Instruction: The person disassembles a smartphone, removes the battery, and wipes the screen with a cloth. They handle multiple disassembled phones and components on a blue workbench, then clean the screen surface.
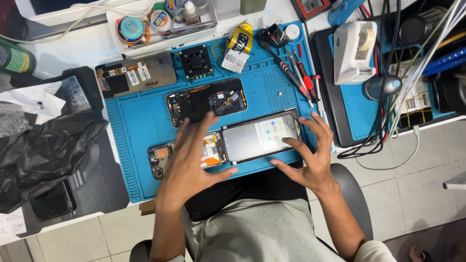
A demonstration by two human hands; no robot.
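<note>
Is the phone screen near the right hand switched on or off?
On. The phone screen glows pale with small coloured icons, while the right hand rests fingertips on its right end and the left hand hovers beside it.

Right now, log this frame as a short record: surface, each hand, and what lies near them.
surface: blue mat on a white bench
left hand: open, fingers spread, over the opened phone, holding nothing
right hand: open, fingertips at the right end of the lit screen
behind hands: second opened phone, back cover, small fan
right of mat: screwdrivers, white box device, cables
left: black plastic bag
</note>
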